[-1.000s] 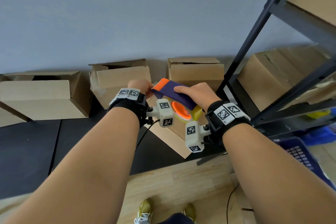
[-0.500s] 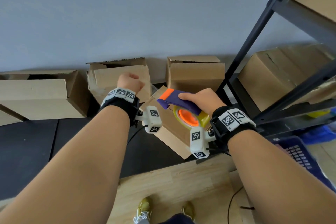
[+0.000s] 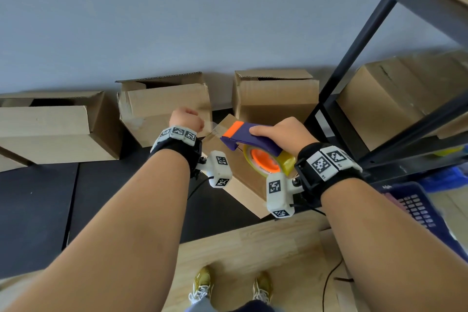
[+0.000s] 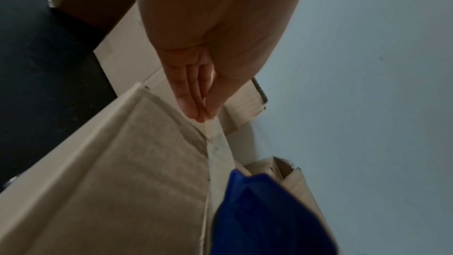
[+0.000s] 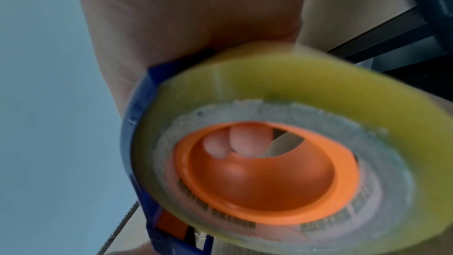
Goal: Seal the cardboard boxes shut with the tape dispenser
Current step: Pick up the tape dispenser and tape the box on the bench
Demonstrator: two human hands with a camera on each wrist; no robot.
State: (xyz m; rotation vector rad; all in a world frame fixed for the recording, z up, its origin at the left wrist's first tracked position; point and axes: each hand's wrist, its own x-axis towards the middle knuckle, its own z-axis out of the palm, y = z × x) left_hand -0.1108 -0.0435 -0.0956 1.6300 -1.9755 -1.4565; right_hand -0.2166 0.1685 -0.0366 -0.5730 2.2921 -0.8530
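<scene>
A closed cardboard box (image 3: 240, 177) lies turned at an angle on the black mat, below both hands. My right hand (image 3: 278, 132) grips a purple and orange tape dispenser (image 3: 249, 134) over the box top; its yellowish tape roll (image 5: 269, 104) turns on an orange hub, where two fingertips (image 5: 245, 143) show. My left hand (image 3: 186, 119) is left of the dispenser and pinches the free end of a clear tape strip (image 4: 219, 148) between thumb and fingertips (image 4: 199, 111). The strip runs along the box's (image 4: 110, 172) centre seam toward the dispenser (image 4: 264, 216).
Three cardboard boxes with loose flaps stand along the wall: left (image 3: 50, 129), middle (image 3: 164, 106), right (image 3: 276, 99). A black metal rack (image 3: 354, 71) on the right holds another box (image 3: 392, 99). A blue crate (image 3: 415, 208) sits at lower right.
My left hand has pulled away leftward from the dispenser, drawing out a strip of tape. The right hand has lowered the dispenser toward the box top.
</scene>
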